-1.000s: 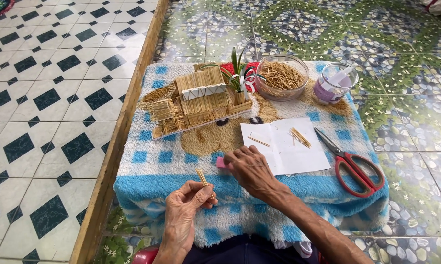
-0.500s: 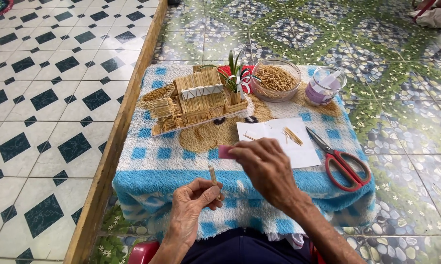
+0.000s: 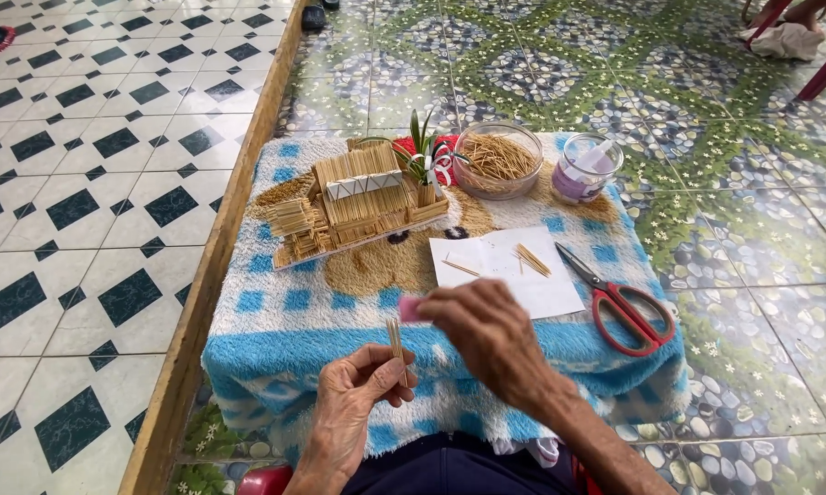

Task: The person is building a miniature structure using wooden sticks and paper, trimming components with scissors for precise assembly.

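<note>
Head view, single moment.

Blue-and-white towel [image 3: 275, 330] covers a low stand; both hands work over its near edge. Floor around it: dark-diamond tile to the left of the hands, green pebble pattern to the right.

Beyond the hands, up and left: model house [image 3: 362, 197] built of thin wooden sticks, on a flat base, with a small green plant [image 3: 424, 151] touching its right side.

Beyond the right hand: clear glass bowl [image 3: 498, 159] filled with loose sticks. To its right, a small clear jar [image 3: 587, 168] with pale purple contents.

Just past the right hand: white paper sheet [image 3: 514, 275] with a few loose sticks lying on it. Red-handled scissors [image 3: 625, 304] lie to the right of that hand, blades reaching toward the sheet.

Right hand [image 3: 486, 335]: fingers curled, pinching a small pink piece [image 3: 409, 309] at the fingertips, held just above and beside the stick bundle.

Left hand [image 3: 358, 403]: closed around a small bundle of sticks [image 3: 395, 341], held upright between thumb and fingers, tips pointing up toward the pink piece. Contact between bundle and pink piece: cannot tell.
</note>
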